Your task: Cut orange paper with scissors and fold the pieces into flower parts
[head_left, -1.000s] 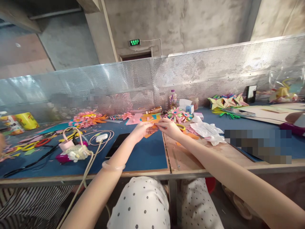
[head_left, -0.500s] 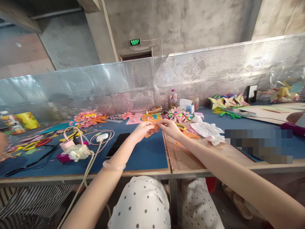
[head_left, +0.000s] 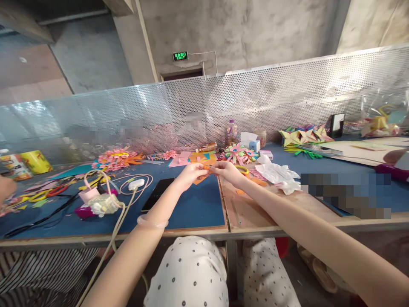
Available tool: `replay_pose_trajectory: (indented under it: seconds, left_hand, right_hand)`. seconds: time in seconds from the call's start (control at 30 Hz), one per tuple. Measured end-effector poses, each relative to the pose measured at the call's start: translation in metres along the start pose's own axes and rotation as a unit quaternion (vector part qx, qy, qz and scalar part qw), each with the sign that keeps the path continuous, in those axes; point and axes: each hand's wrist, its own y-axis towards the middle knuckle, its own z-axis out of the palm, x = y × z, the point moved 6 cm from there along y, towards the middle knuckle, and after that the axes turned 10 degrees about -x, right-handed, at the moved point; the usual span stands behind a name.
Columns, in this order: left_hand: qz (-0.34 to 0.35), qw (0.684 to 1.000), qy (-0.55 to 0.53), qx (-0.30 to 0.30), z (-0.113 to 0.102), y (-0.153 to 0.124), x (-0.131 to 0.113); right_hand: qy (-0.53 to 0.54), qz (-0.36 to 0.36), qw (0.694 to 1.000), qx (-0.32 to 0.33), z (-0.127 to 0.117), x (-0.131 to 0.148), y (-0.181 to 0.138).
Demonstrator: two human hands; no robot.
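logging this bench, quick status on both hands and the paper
Left hand and right hand both pinching small orange paper piece between them, above blue mat. Black phone lies left, clear of hands.

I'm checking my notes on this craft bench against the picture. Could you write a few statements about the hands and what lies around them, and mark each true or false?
1. Both hands pinch one small orange paper piece between them. True: left hand and right hand meet on it.
2. A dark phone lies flat on the blue mat, left of the hands. True.
3. The left wrist is bare. False: it wears a pale bangle.
4. The crumpled white paper lies left of the hands. False: it lies to their right.
5. A small bottle stands by the perforated metal screen. True.
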Motion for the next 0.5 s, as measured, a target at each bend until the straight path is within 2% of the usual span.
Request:
replay_pose_trajectory:
  seconds: [0.2,0.5]
  left_hand:
    - [0.001,0.999,-0.026,0.020,0.0026,-0.0028,-0.0036]
    - [-0.027,0.997,-0.066,0.012,0.0020,-0.0024,-0.0025]
  right_hand:
    - [0.014,0.001,1.000,0.004,0.0002,-0.0012,0.0010]
    - [0.026,0.001,1.000,0.002,-0.0009,-0.0009,0.0013]
